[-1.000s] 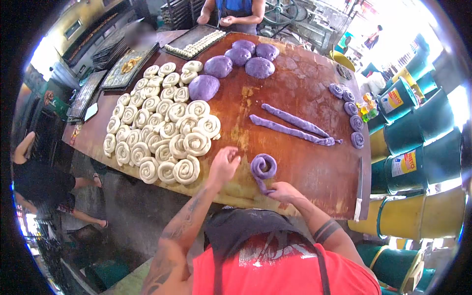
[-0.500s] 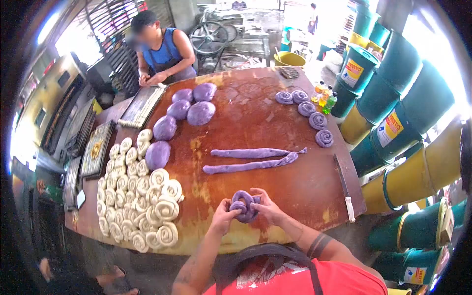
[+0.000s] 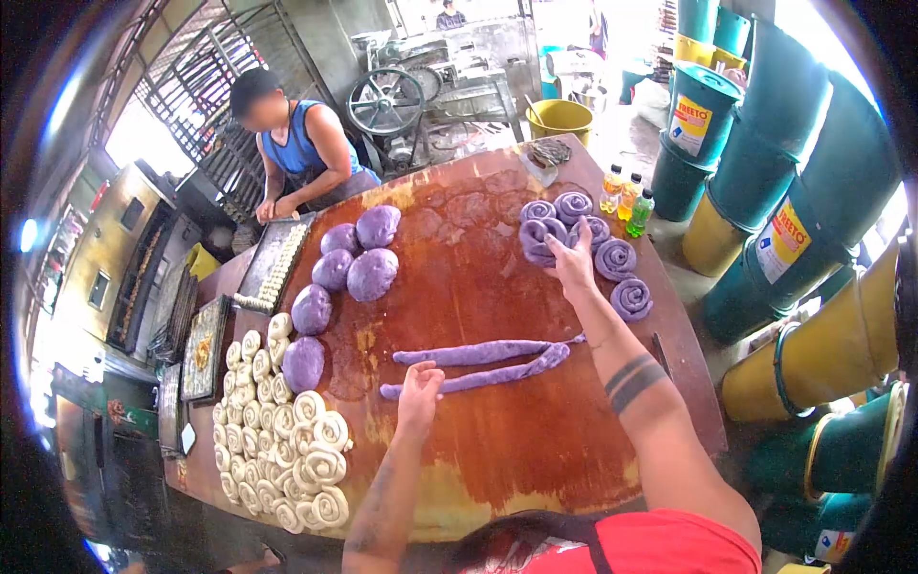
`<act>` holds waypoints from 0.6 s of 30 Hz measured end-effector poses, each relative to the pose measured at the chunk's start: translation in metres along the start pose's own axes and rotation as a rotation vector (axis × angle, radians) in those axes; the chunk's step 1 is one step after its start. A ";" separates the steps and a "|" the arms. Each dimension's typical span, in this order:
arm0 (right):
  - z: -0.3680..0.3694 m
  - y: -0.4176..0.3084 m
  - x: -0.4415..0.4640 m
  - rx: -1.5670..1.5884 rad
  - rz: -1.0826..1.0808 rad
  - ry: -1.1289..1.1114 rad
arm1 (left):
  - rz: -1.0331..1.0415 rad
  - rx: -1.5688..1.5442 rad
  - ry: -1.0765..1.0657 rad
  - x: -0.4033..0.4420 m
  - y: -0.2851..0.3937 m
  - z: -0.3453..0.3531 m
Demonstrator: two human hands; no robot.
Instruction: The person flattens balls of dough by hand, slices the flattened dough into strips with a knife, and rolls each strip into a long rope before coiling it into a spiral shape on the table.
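Observation:
At the far right of the table, my right hand grips a coiled purple dough roll beside several other purple dough coils. My left hand hangs over the left ends of two long purple dough strips. Its fingers are loosely bent, with a small gap to the thumb; it holds nothing that I can see. The upper strip and the lower strip lie close together, meeting at their twisted right end.
Purple dough balls and many white dough coils cover the table's left side. Bottles stand at the back right. Stacked drums line the right. A co-worker stands by a tray at the back left.
My right hand has carried the purple coil from the table's near edge to the group at the far right. My left hand has let go of it and moved over the strips.

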State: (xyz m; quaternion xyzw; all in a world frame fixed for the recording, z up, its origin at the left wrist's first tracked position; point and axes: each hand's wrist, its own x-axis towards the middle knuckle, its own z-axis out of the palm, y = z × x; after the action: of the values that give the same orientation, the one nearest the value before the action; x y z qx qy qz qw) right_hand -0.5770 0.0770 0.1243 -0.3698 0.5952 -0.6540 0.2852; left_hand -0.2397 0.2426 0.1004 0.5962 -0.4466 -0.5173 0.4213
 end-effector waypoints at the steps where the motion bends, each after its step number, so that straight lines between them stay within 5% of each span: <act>1: 0.000 0.018 0.001 -0.171 -0.129 0.063 | -0.028 0.154 0.052 0.004 -0.003 -0.005; 2: 0.000 0.035 0.002 -0.349 -0.247 0.149 | 0.111 0.415 0.075 0.009 -0.016 -0.017; 4: -0.020 0.050 -0.045 -0.487 -0.244 -0.152 | 0.393 0.932 0.116 0.016 -0.047 -0.043; 7: -0.059 0.084 -0.138 -0.874 -0.382 -0.546 | 0.504 1.342 0.153 0.010 -0.072 -0.062; 8: -0.076 0.079 -0.163 -0.726 -0.531 -0.532 | 0.585 1.500 0.172 0.010 -0.081 -0.067; 10: -0.087 0.090 -0.181 -0.882 -0.733 -0.449 | 0.567 1.356 0.092 0.027 -0.091 -0.072; 12: -0.078 0.081 -0.175 -1.017 -0.506 -0.562 | 0.402 1.291 -0.032 0.042 -0.078 -0.065; 14: -0.071 0.060 -0.171 -1.090 -0.529 -0.592 | 0.284 1.037 -0.110 0.044 -0.051 -0.056; 16: -0.076 0.051 -0.164 -1.032 -0.491 -0.686 | 0.093 0.442 -0.236 0.041 -0.025 -0.054; 18: -0.093 -0.009 -0.162 -0.758 0.158 -0.913 | 0.108 0.319 -0.296 0.017 0.013 -0.057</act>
State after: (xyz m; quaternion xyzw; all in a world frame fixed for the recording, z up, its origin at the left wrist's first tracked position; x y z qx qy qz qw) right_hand -0.5611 0.2628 0.1083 -0.6440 0.6300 -0.1480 0.4080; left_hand -0.1831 0.2254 0.1150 0.5480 -0.6112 -0.4986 0.2784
